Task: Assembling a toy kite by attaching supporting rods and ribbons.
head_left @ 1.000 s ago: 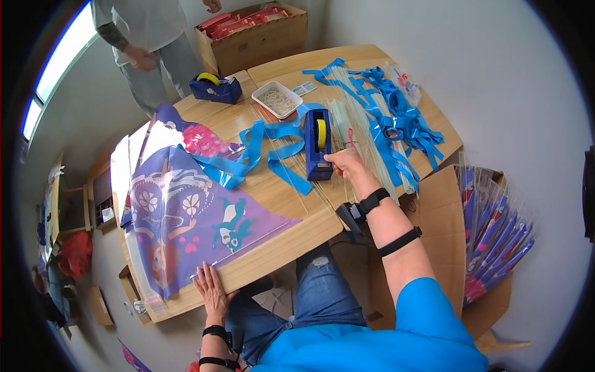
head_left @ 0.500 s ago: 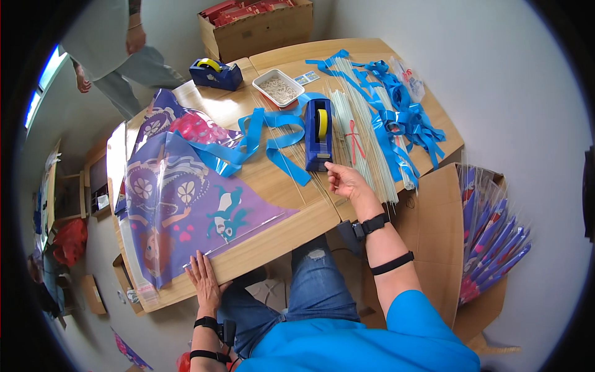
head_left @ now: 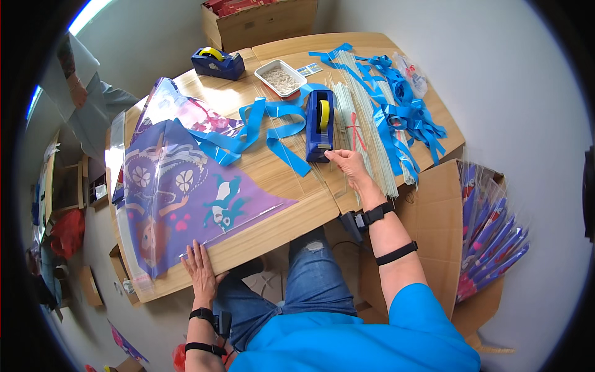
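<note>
A purple printed kite sheet (head_left: 186, 186) lies on the left side of the table, a thin pale rod (head_left: 251, 224) along its near edge. My left hand (head_left: 199, 268) rests flat at the rod's left end, fingers stretched out. To the right stands a dark blue tape dispenser (head_left: 314, 133) with a yellow-cored roll (head_left: 323, 115). Thumb and forefinger of my right hand (head_left: 348, 166) are pinched together at the dispenser's near end, by the cutter, on the end of the clear tape. Blue ribbon (head_left: 251, 127) trails from the kite sheet toward the dispenser.
Bundles of thin white rods (head_left: 372, 127) and heaped blue ribbons (head_left: 406, 111) cover the right side. Behind are a white tray (head_left: 280, 78) of small pale pieces and a second dispenser (head_left: 218, 63). A carton (head_left: 421, 217) holds wrapped kites at right. Another person (head_left: 87, 93) stands far left.
My right hand stays pinched at the dispenser's cutter. My left hand still rests flat at the rod's end. The view has shifted slightly, and the other person has moved.
</note>
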Motion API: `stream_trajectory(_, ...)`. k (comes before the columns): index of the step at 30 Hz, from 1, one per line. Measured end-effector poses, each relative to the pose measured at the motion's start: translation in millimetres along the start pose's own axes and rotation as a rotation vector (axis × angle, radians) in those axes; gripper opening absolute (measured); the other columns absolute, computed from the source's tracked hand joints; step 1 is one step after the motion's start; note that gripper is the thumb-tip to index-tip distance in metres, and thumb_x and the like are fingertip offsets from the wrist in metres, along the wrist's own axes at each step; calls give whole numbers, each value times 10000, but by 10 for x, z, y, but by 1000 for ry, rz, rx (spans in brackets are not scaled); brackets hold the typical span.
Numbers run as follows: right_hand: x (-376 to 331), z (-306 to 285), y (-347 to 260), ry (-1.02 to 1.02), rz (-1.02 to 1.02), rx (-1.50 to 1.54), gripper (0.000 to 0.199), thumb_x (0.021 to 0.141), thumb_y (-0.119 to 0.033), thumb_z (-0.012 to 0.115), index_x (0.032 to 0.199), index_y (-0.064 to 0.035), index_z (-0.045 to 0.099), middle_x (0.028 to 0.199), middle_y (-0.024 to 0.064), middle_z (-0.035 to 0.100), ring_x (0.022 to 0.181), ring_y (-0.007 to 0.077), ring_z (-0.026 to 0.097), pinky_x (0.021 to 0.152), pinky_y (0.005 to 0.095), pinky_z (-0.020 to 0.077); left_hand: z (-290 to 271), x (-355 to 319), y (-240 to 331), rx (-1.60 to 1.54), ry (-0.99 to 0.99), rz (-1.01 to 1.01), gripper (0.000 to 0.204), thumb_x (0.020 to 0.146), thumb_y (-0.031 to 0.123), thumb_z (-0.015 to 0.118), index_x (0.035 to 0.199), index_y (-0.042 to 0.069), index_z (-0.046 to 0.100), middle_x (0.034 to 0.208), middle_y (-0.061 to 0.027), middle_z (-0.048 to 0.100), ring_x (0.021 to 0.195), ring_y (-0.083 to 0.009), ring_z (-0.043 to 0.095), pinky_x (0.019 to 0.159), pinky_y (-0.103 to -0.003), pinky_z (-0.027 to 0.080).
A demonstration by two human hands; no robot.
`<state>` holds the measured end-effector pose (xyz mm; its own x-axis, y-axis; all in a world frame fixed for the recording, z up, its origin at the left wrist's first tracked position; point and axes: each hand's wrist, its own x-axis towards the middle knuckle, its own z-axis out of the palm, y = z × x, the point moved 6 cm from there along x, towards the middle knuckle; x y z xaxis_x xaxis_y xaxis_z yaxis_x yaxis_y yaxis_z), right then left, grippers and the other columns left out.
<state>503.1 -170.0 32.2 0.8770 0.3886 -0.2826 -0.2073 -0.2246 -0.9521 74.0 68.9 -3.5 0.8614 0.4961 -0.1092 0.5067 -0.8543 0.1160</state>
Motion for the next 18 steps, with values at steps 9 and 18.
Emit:
stream_trajectory(9, 139, 163, 33, 20, -95, -396, 252, 798, -260, 758, 782, -14, 708, 649, -28, 582, 629, 65, 493, 564, 263, 389, 39, -105, -92, 17, -24, -46, 1177, 600, 410, 811, 1484, -1, 151, 1570, -170, 97, 1454, -363, 50, 1159, -547, -7)
stream_trajectory(18, 104, -57, 705, 99, -19, -535, 248, 781, -209, 767, 844, 21, 697, 684, 19, 617, 588, 95, 526, 521, 246, 394, 8, 56, -34, -59, 27, -43, 1074, 654, 494, 757, 1478, 52, 228, 1565, -121, 160, 1451, -348, 83, 1161, -550, -9)
